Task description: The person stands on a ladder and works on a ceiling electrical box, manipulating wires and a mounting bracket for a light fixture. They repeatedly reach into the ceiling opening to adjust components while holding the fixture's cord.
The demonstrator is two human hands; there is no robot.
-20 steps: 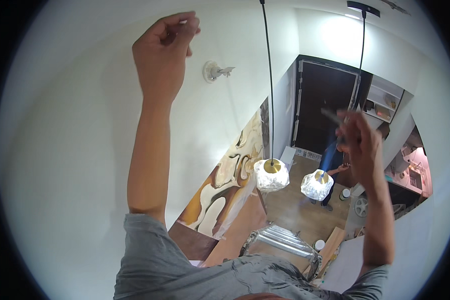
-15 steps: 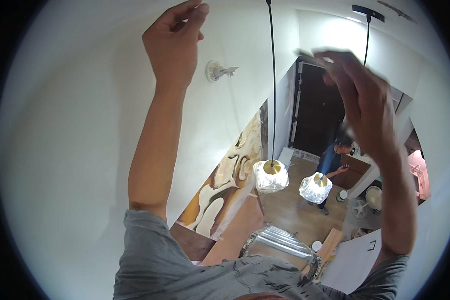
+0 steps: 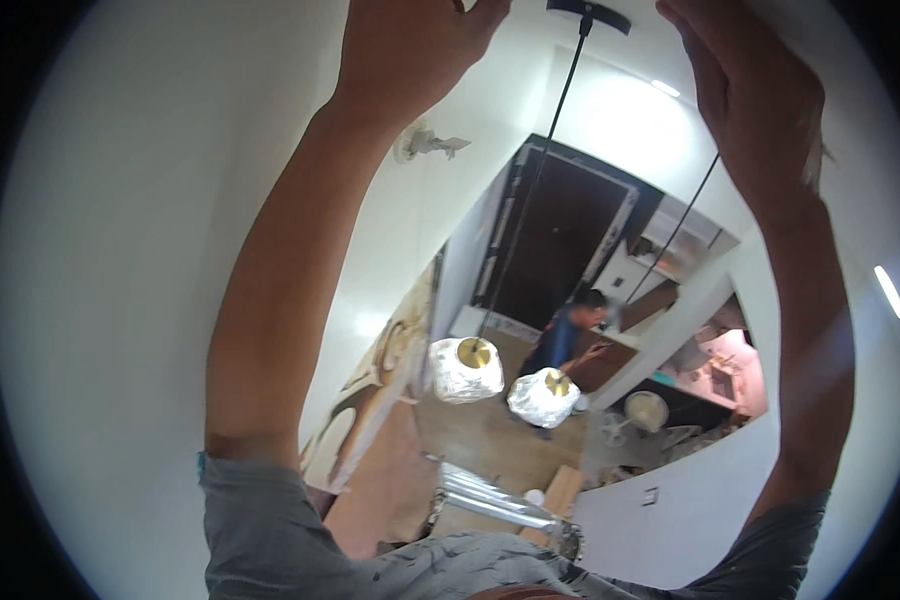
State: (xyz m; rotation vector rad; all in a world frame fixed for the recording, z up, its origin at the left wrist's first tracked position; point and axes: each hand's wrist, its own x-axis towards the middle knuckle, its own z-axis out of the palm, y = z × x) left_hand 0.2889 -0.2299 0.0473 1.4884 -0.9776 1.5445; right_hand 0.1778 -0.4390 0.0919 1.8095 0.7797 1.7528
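Head view, hands (image 3: pixel 405 50) (image 3: pixel 760 105) apart, grip unclear, black ceiling mount (image 3: pixel 592 16) between, white wall (image 3: pixel 130 300), dark door (image 3: pixel 570 235)

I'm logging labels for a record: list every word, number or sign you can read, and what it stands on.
None can be read.
The pale strip at the foot of the dark door bears marks too blurred to make out.
The black ceiling mount shows no lettering.

- Ceiling mount (image 3: pixel 606 17): black, rounded, high up.
- Left lamp (image 3: pixel 465 383): lit, whitish, lumpy, gold-capped, hanging.
- Cord (image 3: pixel 571 75): thin, black, running straight from the mount down to that lamp.
- Right lamp (image 3: pixel 540 406): alike, lit, hanging just beside.
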